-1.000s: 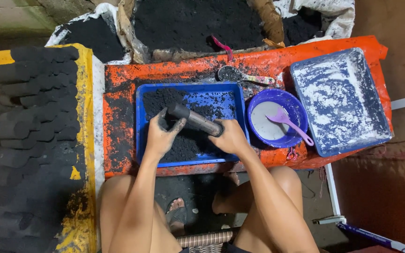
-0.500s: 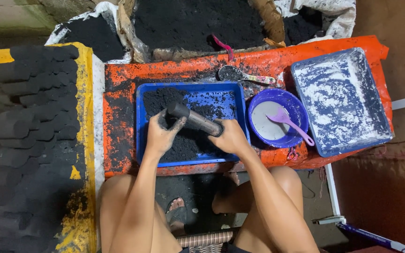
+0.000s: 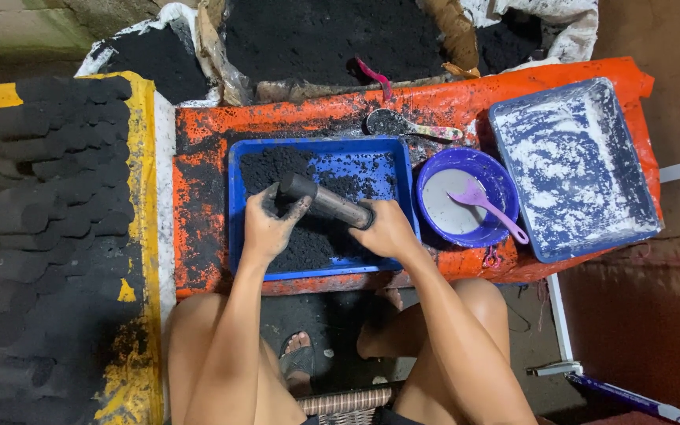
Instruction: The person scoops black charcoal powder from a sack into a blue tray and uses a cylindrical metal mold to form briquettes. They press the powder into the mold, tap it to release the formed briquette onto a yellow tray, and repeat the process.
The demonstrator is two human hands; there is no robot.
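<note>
Over blue tray [image 3: 242,236] w/ black powder, left hand [image 3: 271,224] & right hand [image 3: 387,230] both clasp dark tube [image 3: 326,203].

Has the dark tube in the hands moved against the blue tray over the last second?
No. The dark tube keeps its place over the blue tray, left hand at one end, right hand at the other.

**Sacks behind the bench, nothing labelled**

You have open sacks of black powder just past the bench's far edge: a white one [image 3: 131,47] at its far left corner, a brown one [image 3: 332,35] at the middle, another white one [image 3: 537,27] toward the far right corner. No labels, signs or screens show.
</note>
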